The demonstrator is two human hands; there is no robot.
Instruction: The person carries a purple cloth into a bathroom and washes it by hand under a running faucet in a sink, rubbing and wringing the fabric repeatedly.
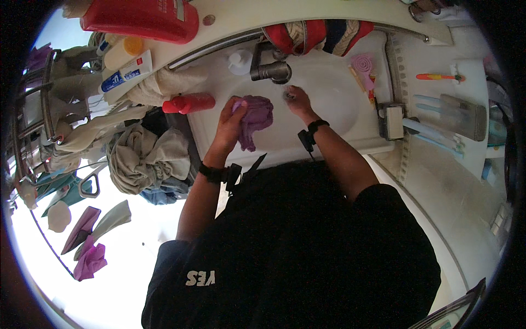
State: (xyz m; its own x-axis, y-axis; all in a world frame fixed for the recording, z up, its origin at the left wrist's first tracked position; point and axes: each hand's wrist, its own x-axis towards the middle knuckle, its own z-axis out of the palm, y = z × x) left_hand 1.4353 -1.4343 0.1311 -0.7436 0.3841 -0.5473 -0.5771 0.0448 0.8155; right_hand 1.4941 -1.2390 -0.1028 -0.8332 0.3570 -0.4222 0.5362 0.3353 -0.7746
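My left hand [231, 121] grips a crumpled purple cloth [257, 113], which hangs over the left part of the white washbasin [341, 94]. Below the spout of the dark metal faucet [273, 73] is my right hand [298, 100], with its fingers curled. Water seems to fall on it, and whether it holds anything is unclear. A red bottle [193, 103] lies on the basin's left rim, apart from my left hand. Behind the faucet, a striped red, cream and navy cloth [316, 36] hangs from a metal rail.
A pink brush [363, 68] lies at the basin's right. A large red bottle [144, 18] and a toothpaste tube [125, 76] stand or lie on the shelf. Bundled grey clothes [141, 160] are piled at left. Combs and a toothbrush [439, 77] line the right wall.
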